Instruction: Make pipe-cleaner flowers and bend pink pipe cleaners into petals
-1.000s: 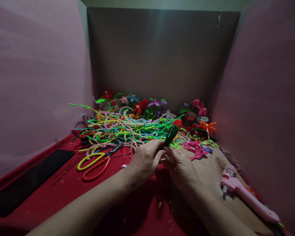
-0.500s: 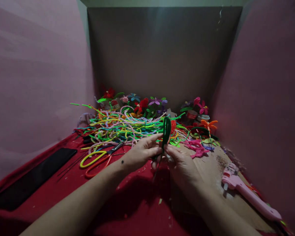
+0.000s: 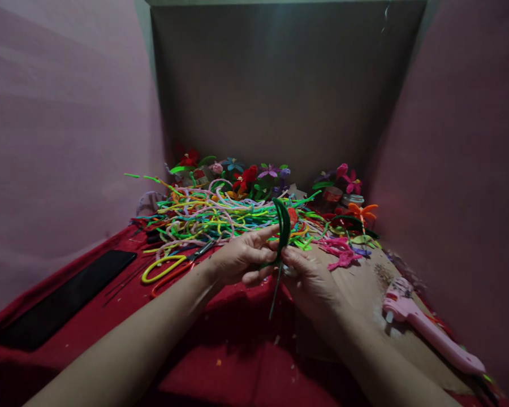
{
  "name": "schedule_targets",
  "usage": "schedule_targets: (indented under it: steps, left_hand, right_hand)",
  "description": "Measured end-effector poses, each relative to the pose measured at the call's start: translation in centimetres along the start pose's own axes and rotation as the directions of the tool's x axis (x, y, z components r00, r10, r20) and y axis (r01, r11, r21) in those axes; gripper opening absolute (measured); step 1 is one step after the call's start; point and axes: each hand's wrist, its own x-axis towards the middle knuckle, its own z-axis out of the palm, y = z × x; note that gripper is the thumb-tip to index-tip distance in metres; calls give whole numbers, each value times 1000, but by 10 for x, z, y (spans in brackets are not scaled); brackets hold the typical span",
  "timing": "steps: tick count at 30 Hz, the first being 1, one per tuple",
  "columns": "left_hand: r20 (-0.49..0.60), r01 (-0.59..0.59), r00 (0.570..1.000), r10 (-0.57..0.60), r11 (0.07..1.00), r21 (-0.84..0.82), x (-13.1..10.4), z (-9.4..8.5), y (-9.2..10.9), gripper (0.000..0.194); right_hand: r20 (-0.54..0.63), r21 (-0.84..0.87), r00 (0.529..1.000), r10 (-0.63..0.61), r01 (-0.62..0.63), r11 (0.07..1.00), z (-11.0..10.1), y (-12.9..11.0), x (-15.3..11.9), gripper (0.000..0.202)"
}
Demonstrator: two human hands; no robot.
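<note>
A dark green pipe cleaner leaf point(image 3: 284, 220) stands upright between my two hands, its tip curving to the left. My left hand point(image 3: 250, 254) grips it from the left with thumb and fingers. On the other side my right hand point(image 3: 307, 274) pinches its lower end. A thin dark stem point(image 3: 274, 297) hangs below the fingers. Just behind the leaf there is a red fuzzy piece point(image 3: 293, 216), partly covered. A large heap of coloured pipe cleaners point(image 3: 220, 217) lies beyond my hands.
Scissors point(image 3: 163, 268) with yellow and orange handles lie left of my hands, near a black flat object point(image 3: 68, 299). A pink glue gun point(image 3: 432, 333) rests on cardboard point(image 3: 356, 299) at right. Pipe cleaner flowers point(image 3: 244, 178) line the back. Red cloth point(image 3: 220, 362) covers the table.
The leaf has gone from a straight, rounded loop to a narrower shape bent leftward at its tip. Its stem now shows more clearly below my hands. The view has shifted slightly.
</note>
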Motion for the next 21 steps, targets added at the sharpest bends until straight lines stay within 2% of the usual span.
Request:
schedule_targets:
  steps: [4, 7, 9, 12, 17, 21]
  left_hand:
    - [-156, -8, 987, 50, 965, 262, 5, -1, -5, 51]
    - [-318, -17, 925, 208, 859, 512, 7, 2, -7, 34]
    - [-335, -68, 885, 323, 802, 594, 7, 7, -7, 30]
    - [-289, -133, 884, 368, 789, 599, 8, 15, -12, 32]
    - [-327, -148, 857, 399, 797, 586, 11, 19, -24, 25]
    - [-324, -167, 851, 412, 799, 577, 11, 22, -24, 19]
  right_hand:
    - [-121, -67, 991, -57, 49, 997, -6, 2, 5, 14]
    - [-181, -100, 978, -101, 84, 991, -9, 2, 7, 13]
    - [-209, -113, 970, -125, 103, 988, -7, 0, 6, 12]
    - [-215, -112, 967, -139, 117, 987, -4, -2, 2, 13]
    - [-221, -128, 965, -144, 118, 985, 0, -2, 0, 7]
    - [-241, -127, 960, -139, 111, 986, 0, -1, 0, 7]
